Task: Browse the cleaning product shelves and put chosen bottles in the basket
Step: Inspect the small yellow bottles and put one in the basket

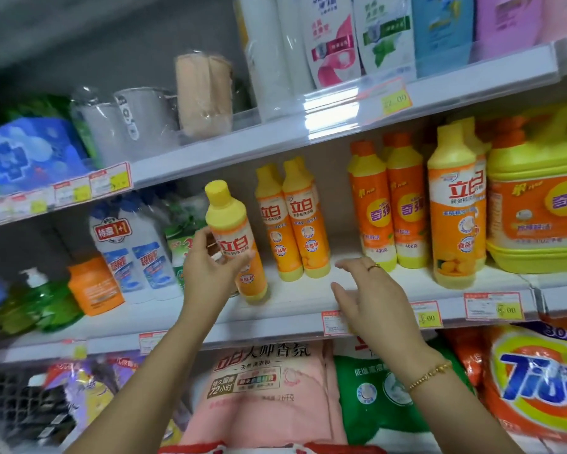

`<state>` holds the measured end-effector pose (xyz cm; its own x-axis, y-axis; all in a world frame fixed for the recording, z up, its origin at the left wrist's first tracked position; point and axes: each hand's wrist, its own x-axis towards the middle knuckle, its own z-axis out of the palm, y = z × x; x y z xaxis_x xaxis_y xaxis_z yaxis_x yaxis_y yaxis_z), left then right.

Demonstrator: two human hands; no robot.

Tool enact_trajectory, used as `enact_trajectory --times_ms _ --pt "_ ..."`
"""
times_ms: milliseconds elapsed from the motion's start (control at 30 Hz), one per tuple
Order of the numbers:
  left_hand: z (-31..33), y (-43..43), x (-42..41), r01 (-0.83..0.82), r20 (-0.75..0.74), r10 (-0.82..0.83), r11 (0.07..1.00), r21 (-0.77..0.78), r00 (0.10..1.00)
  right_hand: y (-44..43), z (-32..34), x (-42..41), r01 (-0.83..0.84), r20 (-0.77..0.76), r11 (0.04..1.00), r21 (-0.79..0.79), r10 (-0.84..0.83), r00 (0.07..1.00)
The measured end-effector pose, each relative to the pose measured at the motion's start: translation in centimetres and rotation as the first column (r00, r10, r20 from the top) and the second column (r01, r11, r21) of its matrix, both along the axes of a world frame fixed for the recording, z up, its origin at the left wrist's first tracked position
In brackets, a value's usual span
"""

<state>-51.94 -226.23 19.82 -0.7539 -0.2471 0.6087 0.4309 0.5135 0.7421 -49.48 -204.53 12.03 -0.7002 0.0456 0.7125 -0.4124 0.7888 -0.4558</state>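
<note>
Your left grip [206, 273] curls round the yellow-capped bottle [231, 231], tilted left, low over the middle shelf [295, 299]. Your right grip [374, 290]: fingers loose, empty, above shelf edge. Two matching bottles [292, 224] stand just beside.

On the middle shelf [292, 303] a bare gap runs back between the yellow pair [292, 224] and the orange bottles [390, 204]; the right hand [374, 299] hovers before it. Left of the pair, a tilted bottle [229, 221] in the left hand [206, 276] blocks the way.
</note>
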Motion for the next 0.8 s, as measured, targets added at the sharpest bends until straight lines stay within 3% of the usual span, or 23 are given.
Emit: enact_trajectory --times_ms 200,300,400,567,733,800 --pt "1.9 -2.7 8.3 0.111 -0.099 -0.095 0.98 0.164 0.99 -5.9 1.0 4.1 -0.399 -0.021 0.898 -0.185 0.402 0.915" --pt "1.9 -3.7 11.2 0.172 -0.078 -0.155 0.931 0.323 0.985 -8.5 0.5 5.6 -0.518 -0.092 0.842 -0.153 0.509 0.856" --pt "1.4 -4.2 12.9 0.216 -0.063 -0.213 0.842 0.494 0.975 -10.1 0.0 6.6 -0.536 -0.188 0.838 -0.102 0.513 0.838" --pt "0.8 -5.7 13.2 0.194 -0.005 -0.25 0.739 0.645 0.968 -10.7 -0.5 7.0 -0.497 -0.355 0.862 -0.1 0.436 0.827" --pt "-0.1 -6.8 12.8 0.218 -0.017 -0.289 0.678 0.703 0.957 -10.9 -0.2 7.2 -0.507 -0.327 0.858 -0.082 0.457 0.827" --pt "-0.3 -7.0 12.7 0.271 -0.051 -0.331 0.662 0.699 0.942 -11.1 0.0 7.5 -0.538 -0.257 0.824 -0.179 0.488 0.834"
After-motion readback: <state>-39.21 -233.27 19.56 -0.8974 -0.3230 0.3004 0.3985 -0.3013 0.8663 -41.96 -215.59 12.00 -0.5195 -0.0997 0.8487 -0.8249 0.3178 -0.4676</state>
